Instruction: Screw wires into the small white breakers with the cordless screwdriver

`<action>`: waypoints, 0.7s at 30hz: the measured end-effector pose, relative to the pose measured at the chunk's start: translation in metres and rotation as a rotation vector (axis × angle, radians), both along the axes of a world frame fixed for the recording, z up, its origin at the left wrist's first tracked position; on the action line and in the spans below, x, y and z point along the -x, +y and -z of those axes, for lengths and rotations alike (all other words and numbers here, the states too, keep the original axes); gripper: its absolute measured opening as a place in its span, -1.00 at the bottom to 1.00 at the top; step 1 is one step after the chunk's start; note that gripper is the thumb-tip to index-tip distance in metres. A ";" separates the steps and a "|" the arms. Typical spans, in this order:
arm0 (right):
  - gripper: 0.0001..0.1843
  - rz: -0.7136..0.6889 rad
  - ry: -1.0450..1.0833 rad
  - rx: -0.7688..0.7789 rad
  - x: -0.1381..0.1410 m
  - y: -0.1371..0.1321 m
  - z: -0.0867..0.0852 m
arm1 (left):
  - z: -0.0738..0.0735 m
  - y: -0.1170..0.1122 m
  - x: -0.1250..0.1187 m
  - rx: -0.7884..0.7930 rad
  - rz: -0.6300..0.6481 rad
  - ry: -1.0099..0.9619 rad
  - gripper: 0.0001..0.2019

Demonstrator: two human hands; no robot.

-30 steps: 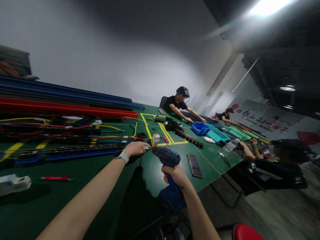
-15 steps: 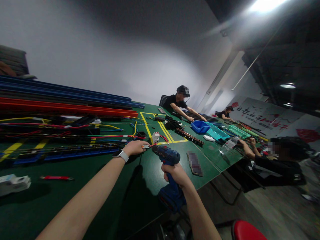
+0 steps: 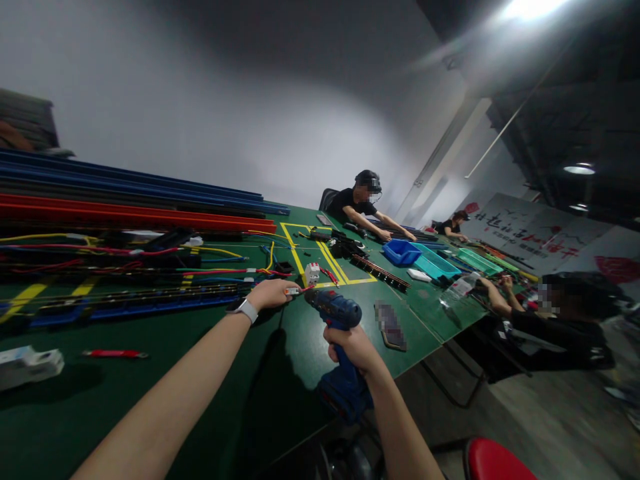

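A blue cordless drill (image 3: 336,313) of hard moulded plastic with a dark round chuck sits at the centre of the frame, its nose pointing left. The right hand (image 3: 354,348) is wrapped round the pistol grip, fingers curled tight on the handle. The blocky battery pack hangs below the fist, over the table edge. Just left of the drill's nose, the left hand (image 3: 270,293) has its fingers pinched together on a small pale terminal piece (image 3: 292,291) with a thin red wire trailing off it, and the drill's tip meets that piece. A smooth pale watch (image 3: 243,311) bands the left wrist.

Both hands are over a table (image 3: 150,400) covered in matte dark green mat, crossed by yellow tape lines. A boxy white circuit breaker (image 3: 312,273) stands just above the left hand. Long straight rails (image 3: 125,217), red and blue, run across the left of the frame, with loose yellow, red and blue wires (image 3: 215,255) below them. A flat dark phone (image 3: 390,327) lies right of the drill. Further right stand a blue bin (image 3: 401,253) and a teal bin (image 3: 435,267), both glossy plastic. At lower left lie a white boxy device (image 3: 30,365) and a slim red tool (image 3: 115,354). A person in black (image 3: 357,203) sits at the far end of the table, arms stretched over it
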State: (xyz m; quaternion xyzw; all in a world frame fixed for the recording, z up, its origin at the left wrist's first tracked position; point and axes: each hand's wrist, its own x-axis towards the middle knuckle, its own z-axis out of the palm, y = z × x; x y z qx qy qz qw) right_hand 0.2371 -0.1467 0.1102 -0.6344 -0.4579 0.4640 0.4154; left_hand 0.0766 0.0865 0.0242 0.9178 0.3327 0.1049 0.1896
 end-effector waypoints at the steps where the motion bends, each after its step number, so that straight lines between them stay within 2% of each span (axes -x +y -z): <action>1: -0.84 0.000 -0.002 -0.003 0.000 0.000 -0.001 | 0.000 0.000 0.000 -0.002 0.001 0.000 -0.56; 21: -0.75 0.011 0.019 -0.027 0.002 -0.002 -0.004 | -0.003 -0.004 0.000 0.005 -0.008 0.006 -0.56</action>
